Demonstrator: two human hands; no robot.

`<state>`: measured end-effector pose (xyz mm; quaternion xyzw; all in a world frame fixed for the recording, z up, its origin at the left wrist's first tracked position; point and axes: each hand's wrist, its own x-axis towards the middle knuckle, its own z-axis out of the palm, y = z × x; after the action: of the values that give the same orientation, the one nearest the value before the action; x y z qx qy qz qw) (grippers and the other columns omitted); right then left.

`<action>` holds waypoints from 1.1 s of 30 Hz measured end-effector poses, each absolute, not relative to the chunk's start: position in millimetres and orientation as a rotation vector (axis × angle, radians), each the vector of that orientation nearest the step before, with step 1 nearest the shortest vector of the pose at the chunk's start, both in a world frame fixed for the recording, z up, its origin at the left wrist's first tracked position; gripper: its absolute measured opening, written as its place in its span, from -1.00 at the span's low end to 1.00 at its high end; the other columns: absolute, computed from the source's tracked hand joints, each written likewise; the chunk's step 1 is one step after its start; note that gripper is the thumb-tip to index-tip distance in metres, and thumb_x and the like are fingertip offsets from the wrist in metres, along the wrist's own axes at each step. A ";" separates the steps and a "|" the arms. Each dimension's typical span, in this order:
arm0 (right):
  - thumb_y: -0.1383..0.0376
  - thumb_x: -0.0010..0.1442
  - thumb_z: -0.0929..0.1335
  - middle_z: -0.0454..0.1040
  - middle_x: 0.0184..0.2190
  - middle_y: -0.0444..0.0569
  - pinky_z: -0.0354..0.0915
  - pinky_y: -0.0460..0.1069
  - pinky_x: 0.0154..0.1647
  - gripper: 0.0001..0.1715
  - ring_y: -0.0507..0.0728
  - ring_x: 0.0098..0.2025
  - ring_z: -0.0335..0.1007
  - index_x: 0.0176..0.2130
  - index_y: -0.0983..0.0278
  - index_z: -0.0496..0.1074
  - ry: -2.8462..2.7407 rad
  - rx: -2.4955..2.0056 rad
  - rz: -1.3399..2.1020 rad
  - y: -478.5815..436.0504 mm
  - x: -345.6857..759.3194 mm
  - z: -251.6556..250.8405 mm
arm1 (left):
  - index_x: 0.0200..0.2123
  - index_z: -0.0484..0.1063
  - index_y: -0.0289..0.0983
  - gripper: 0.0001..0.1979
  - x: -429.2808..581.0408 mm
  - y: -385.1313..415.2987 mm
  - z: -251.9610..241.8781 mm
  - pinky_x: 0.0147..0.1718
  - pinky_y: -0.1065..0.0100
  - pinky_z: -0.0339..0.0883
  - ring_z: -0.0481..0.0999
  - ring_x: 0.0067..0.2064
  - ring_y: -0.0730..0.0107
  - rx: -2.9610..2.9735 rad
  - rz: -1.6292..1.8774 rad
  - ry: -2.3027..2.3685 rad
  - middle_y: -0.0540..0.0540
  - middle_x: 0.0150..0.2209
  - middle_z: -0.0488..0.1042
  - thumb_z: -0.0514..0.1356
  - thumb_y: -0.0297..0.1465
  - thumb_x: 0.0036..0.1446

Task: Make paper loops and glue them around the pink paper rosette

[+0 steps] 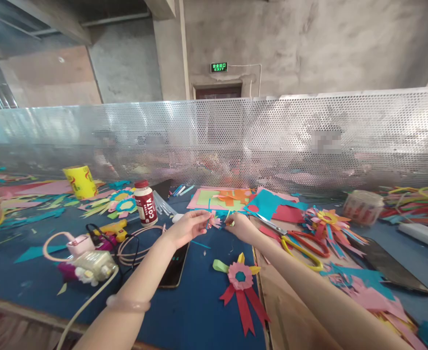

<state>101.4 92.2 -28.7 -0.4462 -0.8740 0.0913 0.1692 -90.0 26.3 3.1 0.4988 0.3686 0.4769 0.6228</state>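
My left hand (190, 224) and my right hand (240, 225) are stretched out over the blue table (199, 311). Both pinch a small pink fringed paper flower (214, 221) between their fingertips, the left from the left side, the right from the right. A finished paper rosette (241, 279) with a pink centre, yellow-green petals and red ribbon tails lies on the table just below the hands. Scissors (297, 241) with red and yellow handles lie to the right of my right hand. A dark phone (175, 270) lies under my left forearm.
A Costa bottle (145, 202), a yellow glue gun (114, 228), a yellow tape roll (80, 181), cables and a power bank (90, 262) sit on the left. Coloured paper sheets (228, 198), another rosette (327, 221), a plastic tub (362, 206) and scraps lie ahead and right. A perforated metal screen (236, 141) bounds the far edge.
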 end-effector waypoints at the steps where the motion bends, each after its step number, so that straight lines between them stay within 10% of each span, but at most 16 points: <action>1: 0.23 0.21 0.28 0.42 -0.20 -0.03 0.31 0.08 -0.14 -0.77 0.09 -0.17 0.37 -0.20 0.34 0.38 -2.479 -1.244 0.280 93.2 104.4 -28.5 | -0.42 0.45 -0.34 -0.82 -90.0 26.3 3.6 -0.52 0.52 0.15 0.36 -0.46 0.58 1.138 1.103 0.826 -0.01 -0.47 0.44 0.31 -0.33 -0.06; 15: 0.29 0.15 0.33 0.42 -0.21 -0.03 0.22 0.13 -0.05 -0.85 0.12 -0.09 0.31 -0.29 0.35 0.41 -2.397 -1.047 0.373 90.7 91.6 -28.7 | -0.46 0.44 -0.27 -0.79 -94.3 23.6 9.5 -0.51 0.51 0.14 0.26 -0.51 0.63 0.992 1.323 0.560 0.10 -0.56 0.31 0.36 -0.30 -0.15; 33: 0.19 0.01 0.34 0.52 -0.49 -0.04 0.22 -0.14 -0.59 -0.77 0.00 -0.54 0.35 -0.41 0.33 0.45 -1.934 -0.922 1.055 76.9 124.1 8.8 | -0.08 0.37 -0.28 -0.63 -73.4 31.6 -6.8 -0.63 0.50 0.20 0.37 -0.55 0.51 1.449 1.365 1.130 -0.04 -0.44 0.42 0.20 -0.30 0.01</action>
<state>124.1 76.9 8.8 -0.3589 -0.7530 0.4109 0.3679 -73.4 31.6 -6.8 0.5764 0.4496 0.5429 0.4133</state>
